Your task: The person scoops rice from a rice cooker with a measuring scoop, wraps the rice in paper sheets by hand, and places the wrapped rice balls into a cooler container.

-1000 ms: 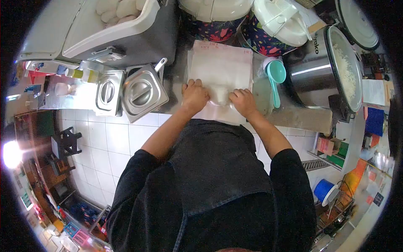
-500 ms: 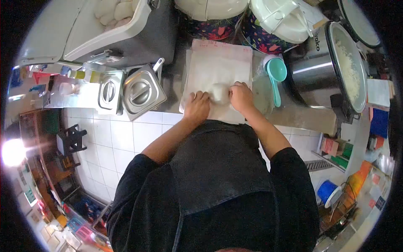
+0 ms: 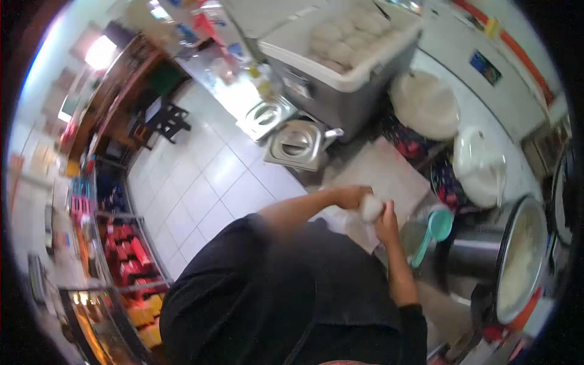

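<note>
A rounded white bundle [image 3: 371,208] is between my two hands, over the near edge of the stack of paper sheets [image 3: 392,170]. My left hand [image 3: 354,197] is closed on its left side, fingers curled. On the other side my right hand [image 3: 387,225] grips it with the thumb up along its edge. Motion blur and the fingers hide part of the bundle's surface. To the right of my right hand lies a turquoise scoop [image 3: 439,225] with a long handle.
A grey cooler box [image 3: 304,67] beyond the counter holds several white bundles [image 3: 350,39]. Lidded steel pans [image 3: 296,144] stand at the counter's left. Patterned containers with white lids [image 3: 424,103] are at the back. A large pot [image 3: 474,255] of rice [image 3: 520,267] stands right.
The view has swung left, bringing more of the cooler's contents into sight. The bundle was resting on the paper between my hands; now both hands grip it nearer my body.
</note>
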A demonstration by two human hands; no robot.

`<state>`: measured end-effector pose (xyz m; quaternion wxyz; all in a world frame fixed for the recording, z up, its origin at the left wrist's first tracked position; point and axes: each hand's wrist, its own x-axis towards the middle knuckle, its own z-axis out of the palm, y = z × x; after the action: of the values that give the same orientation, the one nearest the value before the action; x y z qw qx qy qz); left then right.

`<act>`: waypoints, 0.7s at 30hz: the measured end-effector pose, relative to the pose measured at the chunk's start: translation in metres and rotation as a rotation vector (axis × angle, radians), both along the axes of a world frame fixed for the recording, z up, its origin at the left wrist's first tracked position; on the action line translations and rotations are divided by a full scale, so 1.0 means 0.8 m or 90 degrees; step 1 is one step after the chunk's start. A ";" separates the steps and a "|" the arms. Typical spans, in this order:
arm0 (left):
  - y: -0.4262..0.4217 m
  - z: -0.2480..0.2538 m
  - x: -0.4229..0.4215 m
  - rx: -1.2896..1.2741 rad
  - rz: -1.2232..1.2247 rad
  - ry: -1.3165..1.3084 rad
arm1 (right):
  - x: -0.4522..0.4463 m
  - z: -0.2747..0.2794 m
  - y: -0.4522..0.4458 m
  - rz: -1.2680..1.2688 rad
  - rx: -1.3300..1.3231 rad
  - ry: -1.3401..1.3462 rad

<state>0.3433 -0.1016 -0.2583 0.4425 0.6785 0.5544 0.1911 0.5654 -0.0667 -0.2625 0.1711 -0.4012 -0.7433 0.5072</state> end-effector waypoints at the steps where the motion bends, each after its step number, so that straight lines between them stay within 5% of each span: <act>1: -0.009 0.019 0.003 0.019 -0.007 -0.041 | 0.009 0.011 0.002 0.021 -0.025 0.015; 5: -0.054 0.120 0.019 0.024 0.000 -0.283 | 0.049 0.010 0.010 0.116 -0.174 0.270; 7: -0.072 0.148 0.032 0.045 0.022 -0.291 | 0.055 0.073 0.007 0.187 -0.266 0.323; 12: -0.079 0.244 0.075 0.548 -0.044 -0.170 | 0.070 0.137 0.014 0.372 -0.131 0.324; 15: -0.072 0.244 0.103 0.454 -0.175 -0.363 | 0.066 0.150 0.000 0.313 -0.194 0.406; 21: -0.045 0.275 0.057 0.869 -0.070 -0.174 | -0.016 0.164 -0.033 0.053 -0.413 0.737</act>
<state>0.3889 -0.1374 -0.0386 -0.0081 0.8018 0.2145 0.5577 0.5530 -0.0930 -0.1309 0.3933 -0.0662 -0.3559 0.8451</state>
